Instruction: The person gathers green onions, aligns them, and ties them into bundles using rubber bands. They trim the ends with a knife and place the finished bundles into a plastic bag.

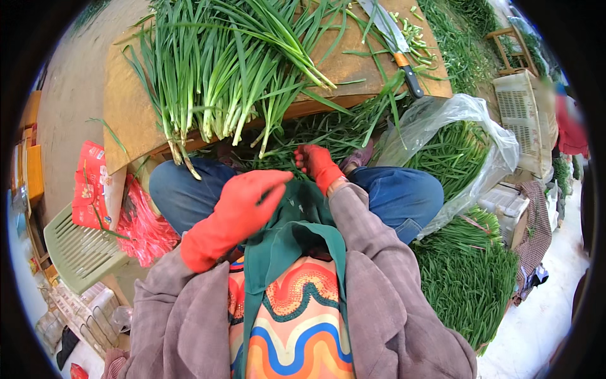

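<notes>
My left hand [244,203], in a red rubber glove, is raised over my left thigh with nothing in it, thumb and fingers apart. My right hand [316,163], gloved alike, is between my knees beside loose green leaves [331,130]; its fingers are curled, and whether they hold anything is unclear. Ahead, a heap of garlic chives [213,76] lies on a wooden board [128,94], its pale stem ends hanging over the near edge. A knife [395,42] with a black handle lies at the board's right, beside cut stem ends [419,45].
At the right are a clear plastic bag [492,118] of greens, bundled chives [468,284] and a white plastic crate [518,113]. At the left, a red packet [90,187] and pink plastic strips [147,227] lie by a pale green slatted plastic seat [83,251].
</notes>
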A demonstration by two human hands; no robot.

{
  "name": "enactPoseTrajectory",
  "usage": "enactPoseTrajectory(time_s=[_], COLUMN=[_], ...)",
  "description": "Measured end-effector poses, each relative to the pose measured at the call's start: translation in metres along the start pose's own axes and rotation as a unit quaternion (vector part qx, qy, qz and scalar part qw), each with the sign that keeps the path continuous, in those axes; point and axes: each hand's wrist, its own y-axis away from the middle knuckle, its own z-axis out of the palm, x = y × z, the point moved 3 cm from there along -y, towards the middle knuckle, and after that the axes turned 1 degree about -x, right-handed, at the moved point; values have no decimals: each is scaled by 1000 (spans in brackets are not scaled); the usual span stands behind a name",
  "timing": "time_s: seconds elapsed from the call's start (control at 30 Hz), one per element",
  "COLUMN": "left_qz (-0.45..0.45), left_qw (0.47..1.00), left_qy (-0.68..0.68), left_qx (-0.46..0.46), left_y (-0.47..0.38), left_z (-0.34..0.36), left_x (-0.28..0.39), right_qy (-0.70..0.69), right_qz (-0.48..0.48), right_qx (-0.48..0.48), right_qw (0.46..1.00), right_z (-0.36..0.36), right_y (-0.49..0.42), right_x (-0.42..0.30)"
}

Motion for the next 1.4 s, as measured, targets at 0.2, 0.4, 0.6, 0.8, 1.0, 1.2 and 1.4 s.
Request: enactPoseTrajectory(time_s=[0.2, 0.4, 0.6, 0.8, 1.0, 1.2, 1.4], left_qz=[-468, -387, -363, -403, -429, -452, -313], left_qw=[798, 745, 793, 790, 789, 779, 919], left_qy=[364, 534, 480, 446, 422, 422, 161], left_qx=[-106, -103, -91, -119, -125, -104, 177], left_y=[26, 43, 48, 77, 79, 81, 76], left_z=[54, 77, 75, 77, 90, 96, 81], left_x=[-83, -69, -49, -77, -91, -102, -140], right_qy=[136, 185, 202, 257, 507, 602, 715], right_qz=[-67, -127, -100, -230, -338, -389, -170], right_qx=[-45, -51, -65, 92, 125, 191, -121], right_qw=[987, 973, 972, 934, 783, 671, 668], right_z=[-4, -10, 13, -17, 10, -10, 22], right_y=[88, 152, 169, 119, 24, -61, -14], right_x=[-18, -2, 19, 5, -24, 0, -26])
